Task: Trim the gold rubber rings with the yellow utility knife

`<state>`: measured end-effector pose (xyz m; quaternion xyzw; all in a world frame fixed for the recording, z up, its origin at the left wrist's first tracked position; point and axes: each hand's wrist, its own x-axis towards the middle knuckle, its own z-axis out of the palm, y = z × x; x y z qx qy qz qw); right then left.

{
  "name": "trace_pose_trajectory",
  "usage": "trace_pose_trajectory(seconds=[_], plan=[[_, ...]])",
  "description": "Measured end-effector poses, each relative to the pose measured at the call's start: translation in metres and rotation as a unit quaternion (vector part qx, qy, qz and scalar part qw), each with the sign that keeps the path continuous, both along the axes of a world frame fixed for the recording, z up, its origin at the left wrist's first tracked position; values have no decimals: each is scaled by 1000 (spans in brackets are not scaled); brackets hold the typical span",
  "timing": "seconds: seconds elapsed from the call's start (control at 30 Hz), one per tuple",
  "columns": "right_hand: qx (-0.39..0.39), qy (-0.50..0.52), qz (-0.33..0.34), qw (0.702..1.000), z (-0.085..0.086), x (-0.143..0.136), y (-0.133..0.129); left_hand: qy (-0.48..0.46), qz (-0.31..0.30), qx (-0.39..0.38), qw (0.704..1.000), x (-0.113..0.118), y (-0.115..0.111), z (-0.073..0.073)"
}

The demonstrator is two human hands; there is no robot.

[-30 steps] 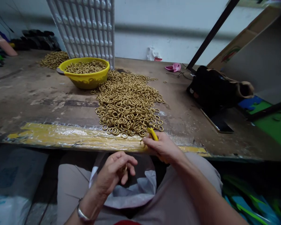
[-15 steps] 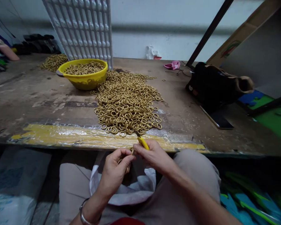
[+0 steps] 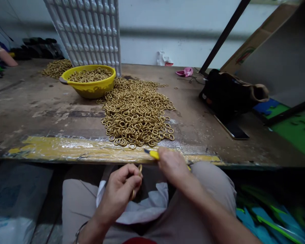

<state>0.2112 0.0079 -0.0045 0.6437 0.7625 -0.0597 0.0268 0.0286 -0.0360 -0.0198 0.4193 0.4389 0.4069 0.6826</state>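
Observation:
My left hand (image 3: pixel 120 191) is closed on golden rings (image 3: pixel 140 168) held over a white plastic bag (image 3: pixel 144 206) in my lap. My right hand (image 3: pixel 171 164) grips a yellow-handled cutter (image 3: pixel 154 154) at the table's near edge, its tip pointing left toward the rings in my left hand. A large pile of golden rings (image 3: pixel 136 113) lies on the worn wooden table (image 3: pixel 40 112) just beyond my hands. A yellow basin (image 3: pixel 88 81) full of rings stands behind the pile to the left.
A white plastic grid crate (image 3: pixel 91 30) leans behind the basin. A black bag (image 3: pixel 226 95) and a phone (image 3: pixel 232 130) lie at right. Another heap of rings (image 3: pixel 56 67) sits far left. Yellow tape (image 3: pixel 66 150) lines the table's edge.
My right hand moved from the pile's edge toward my left hand, then drew back right with the cutter. My left hand closed on the rings and stayed over the bag.

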Motion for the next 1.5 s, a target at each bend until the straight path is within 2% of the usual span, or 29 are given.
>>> trace_pose_trajectory(seconds=[0.1, 0.17, 0.23, 0.37, 0.5, 0.57, 0.63, 0.67, 0.7, 0.73, 0.8, 0.83, 0.87, 0.93, 1.0, 1.1, 1.2, 1.4, 1.47, 1.5], plan=[[53, -9, -58, 997, 12, 25, 19, -44, -48, -22, 998, -3, -3, 7], [77, -11, -67, 995, 19, 39, 33, -83, -53, -55, 994, -3, -1, 5], [60, -28, -67, 996, 21, 49, 48, -110, -38, -67, 991, -3, 4, 0], [6, -32, -84, 996, 10, 56, 69, -158, 3, -79, 984, -5, 8, -10], [-7, -3, -111, 994, 1, 58, 74, -211, -29, -117, 970, -7, 9, -13], [-8, 19, -117, 993, 4, 55, 71, -197, -48, -119, 972, -5, 9, -14], [-20, 68, -112, 991, 9, 48, 63, -130, -34, -97, 986, -3, 8, -16], [-50, 126, -107, 985, 12, 42, 57, -81, -16, -67, 994, -1, 7, -16], [-95, 201, -103, 970, 13, 36, 51, -26, 7, -23, 999, 0, 6, -16], [-168, 310, -103, 930, 14, 29, 44, 27, 30, 31, 999, 0, 5, -16], [-310, 492, -115, 805, 12, 15, 31, 111, 49, 145, 982, -2, 3, -14], [-369, 549, -124, 739, 10, 9, 26, 137, 49, 194, 970, -4, 2, -13], [-414, 576, -132, 693, 7, 4, 22, 152, 44, 233, 959, -6, 1, -12], [-477, 588, -139, 638, 2, -4, 17, 161, 30, 291, 943, -9, 0, -10], [-517, 582, -131, 613, -2, -7, 15, 160, 26, 320, 933, -11, -2, -10], [-540, 577, -121, 601, -3, -6, 16, 158, 37, 285, 945, -10, -4, -12], [-549, 566, -113, 605, 1, -6, 16, 148, 42, 217, 964, -8, -4, -13], [-573, 549, -72, 604, 4, -9, 13, 112, -81, 135, 981, -9, 1, -5], [-546, 543, -60, 636, 3, -10, 11, 76, -88, 91, 989, -9, 2, -6], [-510, 539, -56, 668, 3, -11, 10, 56, -80, 64, 993, -9, 3, -7]])
